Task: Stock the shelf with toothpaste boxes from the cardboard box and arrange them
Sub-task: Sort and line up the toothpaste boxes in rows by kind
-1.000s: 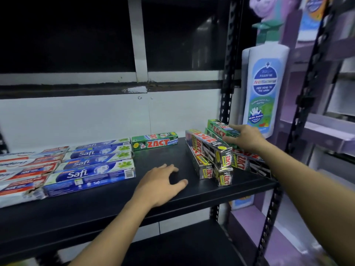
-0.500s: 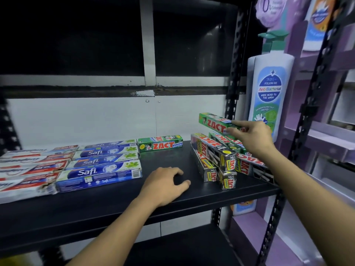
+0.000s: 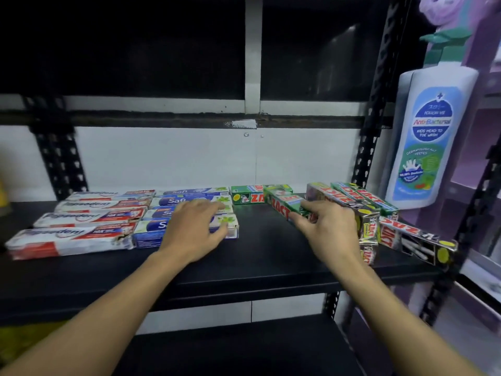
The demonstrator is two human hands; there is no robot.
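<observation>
Between thumb and fingers of the right hand (image 3: 329, 230): one green ZACT box (image 3: 284, 206), pinched at its near end, long axis running from the grip toward back-left. Just beyond its far end: second green ZACT box (image 3: 246, 195), lying flat, crosswise along the back of the shelf (image 3: 260, 267). Immediately right of the grip: ZACT pile (image 3: 366, 213), untidy. Left of the grip: bare shelf strip, then the left hand (image 3: 192, 230), fingers spread on the Safi boxes (image 3: 173, 201), holding nothing. Judgement: the right hand places; the held box wants turning crosswise to match its neighbour.
</observation>
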